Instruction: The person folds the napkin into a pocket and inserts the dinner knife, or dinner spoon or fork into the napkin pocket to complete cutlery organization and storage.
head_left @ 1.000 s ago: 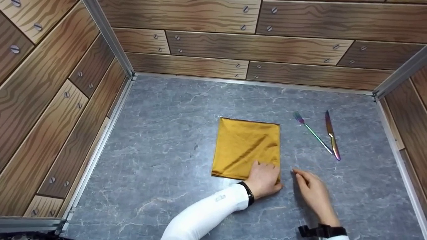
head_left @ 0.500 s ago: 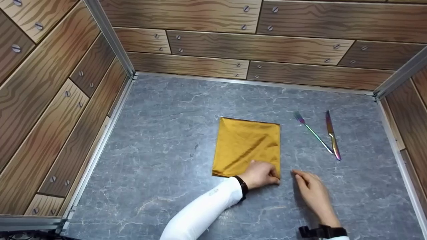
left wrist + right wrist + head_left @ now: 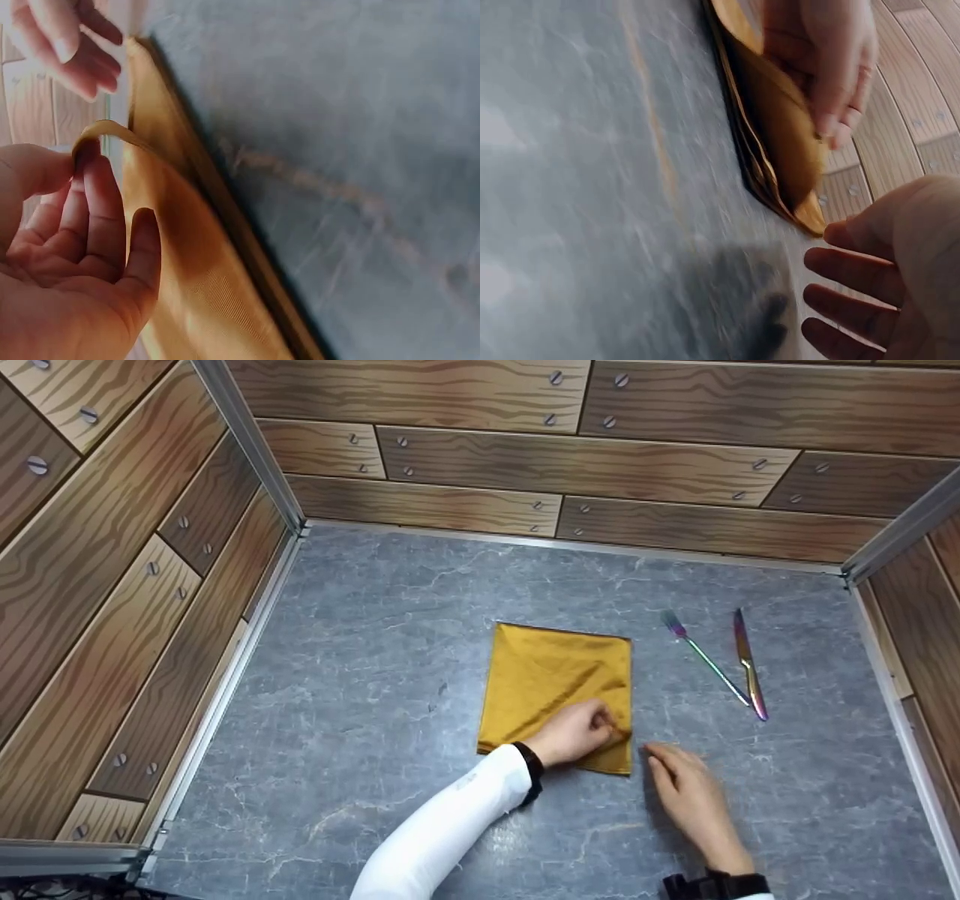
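A mustard-gold cloth napkin (image 3: 555, 667), folded into a square of several layers, lies on the grey marbled table. My left hand (image 3: 576, 731) pinches the near right corner of its top layer between thumb and forefinger; in the left wrist view that layer (image 3: 191, 247) curls up from the ones below. The lower layers (image 3: 761, 161) stay flat, their edges showing in the right wrist view. To the right of the napkin, my right hand (image 3: 690, 795) is held with relaxed fingers and nothing in it, fingertips close to the napkin's near corner.
A rainbow-coloured fork (image 3: 705, 658) and a matching knife (image 3: 746, 664) lie to the right of the napkin, their handle ends close together. Wood-patterned walls (image 3: 450, 457) with metal edging enclose the table at the back and both sides.
My left hand has taken the top layer's near right corner and lifted it up and back toward the napkin's middle, baring the layer below. My right hand has shifted slightly left.
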{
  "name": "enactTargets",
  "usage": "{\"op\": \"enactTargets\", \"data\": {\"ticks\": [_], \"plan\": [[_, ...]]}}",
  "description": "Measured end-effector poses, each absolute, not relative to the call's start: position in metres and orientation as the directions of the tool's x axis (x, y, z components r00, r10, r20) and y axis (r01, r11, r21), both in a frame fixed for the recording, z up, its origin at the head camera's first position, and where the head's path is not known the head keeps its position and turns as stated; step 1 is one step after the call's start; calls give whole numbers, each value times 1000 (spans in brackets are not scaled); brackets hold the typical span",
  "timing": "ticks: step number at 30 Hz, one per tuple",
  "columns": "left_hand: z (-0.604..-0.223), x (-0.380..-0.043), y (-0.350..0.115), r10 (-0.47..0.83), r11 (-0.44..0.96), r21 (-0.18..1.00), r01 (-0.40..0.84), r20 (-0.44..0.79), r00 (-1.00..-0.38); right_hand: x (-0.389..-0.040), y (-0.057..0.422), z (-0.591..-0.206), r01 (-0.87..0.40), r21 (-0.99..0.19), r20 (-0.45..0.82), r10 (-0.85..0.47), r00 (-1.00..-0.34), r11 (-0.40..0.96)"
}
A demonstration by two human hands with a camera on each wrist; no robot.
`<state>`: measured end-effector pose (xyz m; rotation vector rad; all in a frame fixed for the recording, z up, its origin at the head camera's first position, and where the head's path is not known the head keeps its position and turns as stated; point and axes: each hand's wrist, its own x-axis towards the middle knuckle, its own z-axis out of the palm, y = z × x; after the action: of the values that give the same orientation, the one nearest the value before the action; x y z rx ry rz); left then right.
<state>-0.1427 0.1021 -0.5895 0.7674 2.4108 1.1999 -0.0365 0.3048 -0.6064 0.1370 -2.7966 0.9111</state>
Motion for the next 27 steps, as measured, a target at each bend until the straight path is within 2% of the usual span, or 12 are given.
{"op": "enactTargets", "data": {"ticks": [6,9,18,27], "plan": [[-580,-156,87,547,457,861,221,-76,-834,-33,288,-608,-285,-463,222,-201,-954,840],[-575,-165,79,514,441,876,196,-68,-855,-29,282,-610,-312,-413,202,-247,-948,856],[-560,-189,59,363,455,881,127,-54,-930,-21,277,-613,-257,-381,57,-255,-965,888],[-560,-207,37,265,528,844,88,-66,-962,-18,279,-614,-277,-394,96,-261,-961,876]]}}
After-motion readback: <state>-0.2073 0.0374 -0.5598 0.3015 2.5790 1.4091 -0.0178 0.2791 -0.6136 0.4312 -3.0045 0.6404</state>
